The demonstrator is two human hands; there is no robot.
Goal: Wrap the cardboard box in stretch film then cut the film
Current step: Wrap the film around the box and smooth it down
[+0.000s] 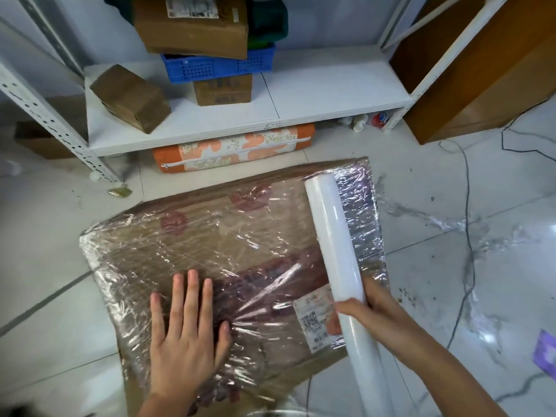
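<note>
Two hands at work: my left hand [186, 335] lies flat, fingers straight and spread, pressing on the film-covered top of the cardboard box [228, 260], which rests on the tiled floor [451, 296] in front of the white shelf [301, 109]. My right hand [370, 308] has its grip curled round the white roll of stretch film [334, 236], which lies tilted across the box's right side. Wrinkled film covers most of the box; a white label [316, 317] shows through it near the roll. Smaller boxes and a blue crate [216, 66] sit on the shelf.
</note>
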